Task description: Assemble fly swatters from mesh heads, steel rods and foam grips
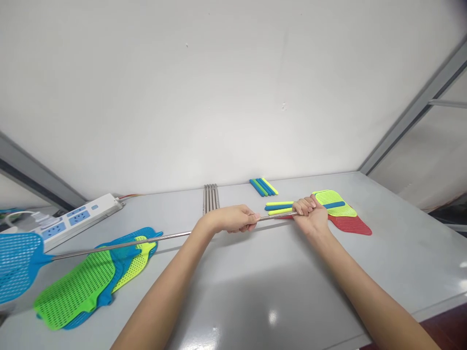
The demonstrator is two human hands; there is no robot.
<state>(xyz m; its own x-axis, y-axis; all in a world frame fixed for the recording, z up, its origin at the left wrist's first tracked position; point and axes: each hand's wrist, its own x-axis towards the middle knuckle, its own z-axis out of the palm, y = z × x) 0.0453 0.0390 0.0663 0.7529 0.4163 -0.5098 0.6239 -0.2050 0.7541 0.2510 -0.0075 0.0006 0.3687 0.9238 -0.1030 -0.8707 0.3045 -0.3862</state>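
A fly swatter with a blue mesh head [16, 267] and a long thin metal rod [120, 247] stretches across the view, raised above the table. My left hand [235, 218] is closed on the rod near its middle, fingers pinched around it. Farther along, my right hand [310, 211] wraps around the rod's right end. A blue handle [334, 205] in line with the rod sticks out past that hand. Behind it lie a yellow swatter head [330, 197] and a red swatter head [352, 225]. Yellow and blue handles [279, 206] lie just left of my right hand, partly hidden.
Loose green and blue swatter heads [78, 287] overlap with a yellow one [136, 267] at left. Several metal rods [210, 197] and several coloured handles [263, 187] lie near the wall. A white power strip [83, 218] with a plug sits at back left on the grey table [255, 291].
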